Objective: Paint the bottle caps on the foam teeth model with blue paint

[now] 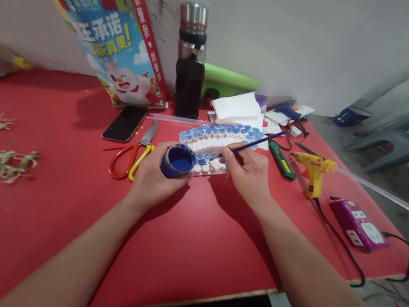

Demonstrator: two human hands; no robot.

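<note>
Single view, worn on the head. The camera looks forward and down from over the near edge of the red table (208, 251), at close range. The left forearm (79, 259) enters at lower left, the right forearm (300, 251) at lower right; the left hand (151, 174) and right hand (249, 175) occupy mid-frame. Wall (268, 33) spans the top.

Light is soft and dim; shadows blur on the red table (201, 257); edges stretch.
</note>
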